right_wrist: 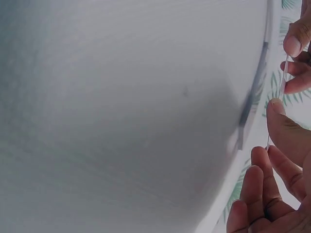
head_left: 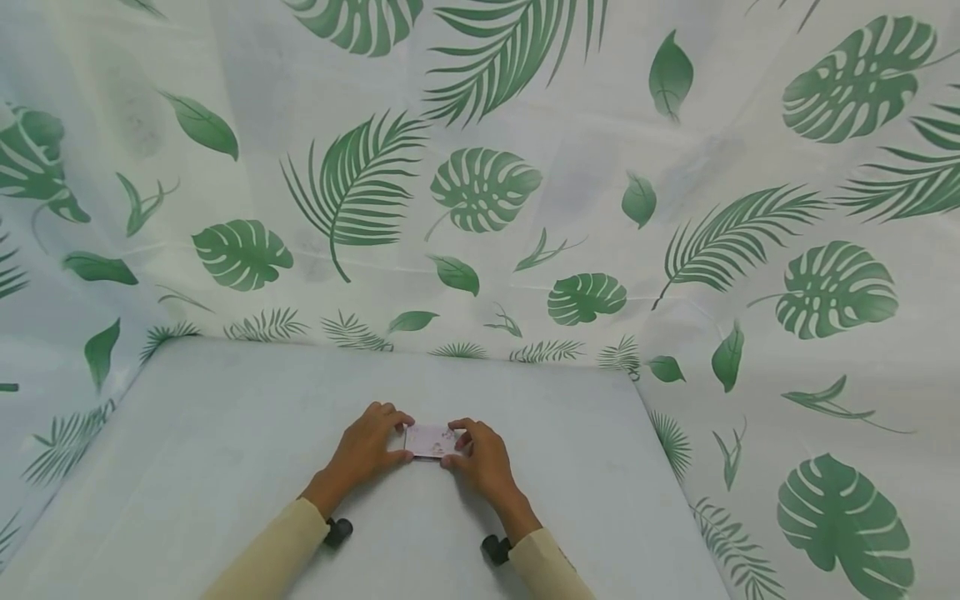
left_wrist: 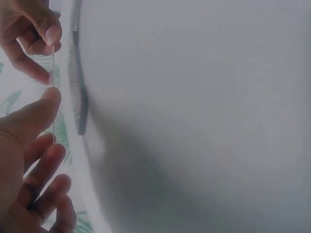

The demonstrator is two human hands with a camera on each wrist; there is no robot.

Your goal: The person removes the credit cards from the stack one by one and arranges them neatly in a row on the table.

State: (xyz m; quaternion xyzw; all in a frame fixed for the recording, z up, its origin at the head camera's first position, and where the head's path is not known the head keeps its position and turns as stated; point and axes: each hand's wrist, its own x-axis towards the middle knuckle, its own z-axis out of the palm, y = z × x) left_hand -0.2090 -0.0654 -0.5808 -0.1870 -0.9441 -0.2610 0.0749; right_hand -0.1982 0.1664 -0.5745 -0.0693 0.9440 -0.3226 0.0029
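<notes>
A thin pinkish card with a small printed pattern [head_left: 431,440] is held between both hands over the white table. My left hand [head_left: 367,442] pinches its left end between thumb and fingers. At the other end, my right hand [head_left: 486,457] pinches it the same way. Both wrist views show the card edge-on as a thin line [left_wrist: 53,68] [right_wrist: 283,77]. Beyond it, apart from the card, a flat dark-edged thing [left_wrist: 81,92] [right_wrist: 252,102] lies on the table; its kind cannot be told. In the head view the card mostly hides it.
The white table [head_left: 247,433] stretches around the hands. Behind it and at the sides hangs a white sheet with green leaf prints [head_left: 487,192]. Dark wrist cameras [head_left: 339,532] sit under both wrists, next to the pale sleeves [head_left: 272,550].
</notes>
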